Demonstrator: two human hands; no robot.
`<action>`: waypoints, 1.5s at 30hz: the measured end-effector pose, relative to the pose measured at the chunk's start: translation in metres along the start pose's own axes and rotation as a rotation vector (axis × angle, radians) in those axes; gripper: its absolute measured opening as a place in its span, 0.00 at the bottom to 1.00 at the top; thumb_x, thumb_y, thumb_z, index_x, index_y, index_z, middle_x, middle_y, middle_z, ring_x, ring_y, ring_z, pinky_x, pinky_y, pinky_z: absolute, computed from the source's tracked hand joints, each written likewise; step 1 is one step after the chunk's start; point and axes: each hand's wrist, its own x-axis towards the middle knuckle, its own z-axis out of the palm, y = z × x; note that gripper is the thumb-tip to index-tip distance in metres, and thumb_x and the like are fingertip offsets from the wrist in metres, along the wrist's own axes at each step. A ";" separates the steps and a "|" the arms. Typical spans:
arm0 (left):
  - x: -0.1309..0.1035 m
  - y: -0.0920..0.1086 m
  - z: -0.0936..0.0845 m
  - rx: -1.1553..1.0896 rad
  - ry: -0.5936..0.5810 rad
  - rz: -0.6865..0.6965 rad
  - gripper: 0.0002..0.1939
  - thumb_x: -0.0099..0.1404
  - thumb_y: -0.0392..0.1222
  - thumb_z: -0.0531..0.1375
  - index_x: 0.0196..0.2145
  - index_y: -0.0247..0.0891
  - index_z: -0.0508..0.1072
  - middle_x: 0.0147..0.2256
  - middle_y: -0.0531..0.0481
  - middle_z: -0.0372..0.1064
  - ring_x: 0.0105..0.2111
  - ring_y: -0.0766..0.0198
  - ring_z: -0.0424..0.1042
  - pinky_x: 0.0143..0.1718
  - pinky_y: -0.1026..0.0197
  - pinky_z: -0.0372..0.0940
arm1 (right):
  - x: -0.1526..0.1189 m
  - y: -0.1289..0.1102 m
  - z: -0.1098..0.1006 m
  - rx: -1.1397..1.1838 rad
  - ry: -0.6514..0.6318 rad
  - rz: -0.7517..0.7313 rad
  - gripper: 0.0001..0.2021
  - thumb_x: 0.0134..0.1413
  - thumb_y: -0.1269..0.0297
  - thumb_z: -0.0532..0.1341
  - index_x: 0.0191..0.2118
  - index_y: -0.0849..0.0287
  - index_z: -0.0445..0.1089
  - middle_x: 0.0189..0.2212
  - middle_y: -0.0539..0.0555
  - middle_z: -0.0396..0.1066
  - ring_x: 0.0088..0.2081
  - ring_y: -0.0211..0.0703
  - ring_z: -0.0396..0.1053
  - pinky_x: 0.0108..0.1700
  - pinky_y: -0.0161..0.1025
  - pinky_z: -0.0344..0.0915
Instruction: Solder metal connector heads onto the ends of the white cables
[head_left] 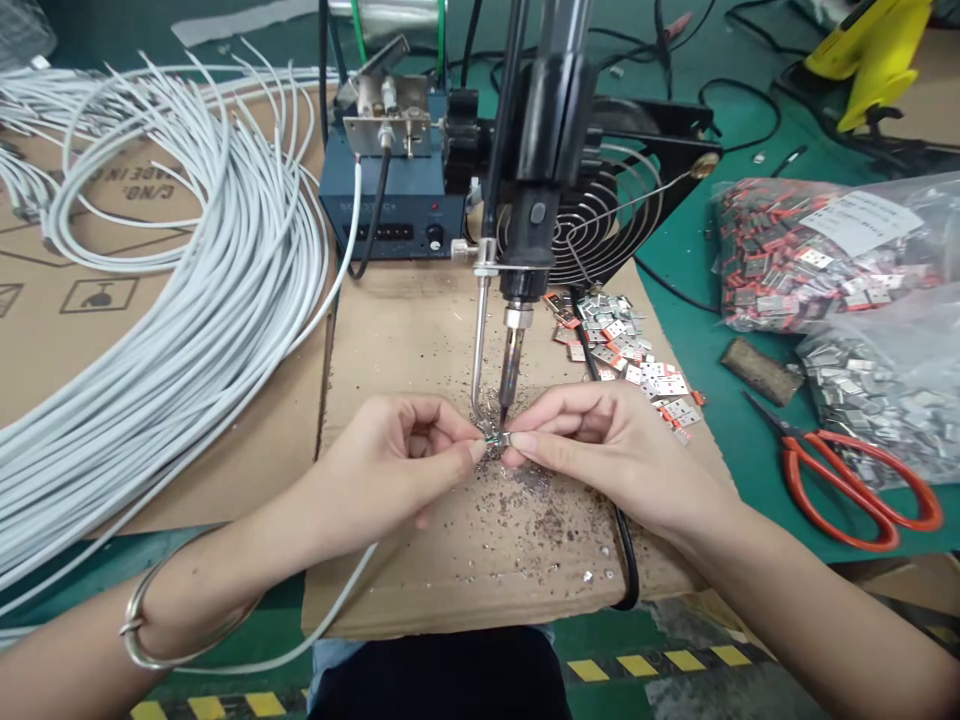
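My left hand (pixel 401 460) pinches the end of a white cable (pixel 346 592) between thumb and forefinger; thin coloured wires show at the fingertips. The cable hangs below that hand. Between finger and thumb, my right hand (pixel 607 445) grips a small metal USB connector (pixel 505 439), mostly covered by the fingers. Wires and connector meet under the tip of an upright soldering iron (pixel 511 365). Whether the tip touches them is too small to tell. Just left of the iron, a bent metal solder guide tube (pixel 479 350) comes down close to the same spot.
A large bundle of white cables (pixel 247 260) covers the left side. Behind the iron stand a blue control box (pixel 405 215) and a fan (pixel 585 215). Loose USB connectors (pixel 622 345), bagged connectors (pixel 780 260) and red-handled scissors (pixel 847 480) lie to the right. Solder bits litter the cardboard (pixel 405 590).
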 end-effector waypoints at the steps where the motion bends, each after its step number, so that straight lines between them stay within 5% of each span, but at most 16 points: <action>1: 0.000 0.000 0.000 -0.006 0.000 -0.001 0.06 0.55 0.36 0.62 0.24 0.33 0.69 0.17 0.59 0.59 0.13 0.76 0.57 0.12 0.76 0.58 | 0.000 0.000 0.000 -0.009 0.000 -0.006 0.08 0.32 0.76 0.71 0.24 0.63 0.74 0.22 0.51 0.75 0.23 0.29 0.70 0.25 0.23 0.64; 13: -0.002 -0.001 0.001 -0.086 -0.007 0.006 0.04 0.53 0.31 0.62 0.24 0.33 0.70 0.16 0.59 0.59 0.13 0.76 0.57 0.11 0.77 0.58 | -0.001 0.003 -0.003 -0.085 -0.010 -0.036 0.10 0.35 0.64 0.72 0.26 0.63 0.74 0.23 0.53 0.75 0.23 0.31 0.69 0.25 0.27 0.62; 33: -0.003 -0.002 0.000 0.017 0.009 0.019 0.05 0.56 0.37 0.62 0.26 0.34 0.70 0.18 0.59 0.58 0.14 0.75 0.57 0.13 0.75 0.59 | -0.002 -0.002 0.003 -0.062 0.033 -0.008 0.09 0.30 0.72 0.72 0.23 0.63 0.72 0.22 0.51 0.75 0.22 0.30 0.70 0.23 0.25 0.62; 40: -0.007 -0.007 -0.001 0.094 -0.011 0.038 0.09 0.59 0.42 0.60 0.28 0.33 0.71 0.21 0.56 0.61 0.16 0.74 0.59 0.16 0.72 0.60 | -0.004 0.000 0.001 -0.127 -0.005 -0.007 0.09 0.34 0.72 0.71 0.25 0.65 0.72 0.23 0.52 0.74 0.23 0.29 0.68 0.24 0.24 0.60; 45: -0.013 -0.011 0.005 0.164 -0.028 0.046 0.08 0.59 0.42 0.60 0.29 0.33 0.72 0.20 0.57 0.60 0.16 0.72 0.59 0.16 0.71 0.58 | -0.016 0.011 -0.002 -0.402 -0.088 -0.141 0.07 0.47 0.64 0.65 0.31 0.64 0.72 0.20 0.49 0.68 0.21 0.27 0.60 0.22 0.25 0.54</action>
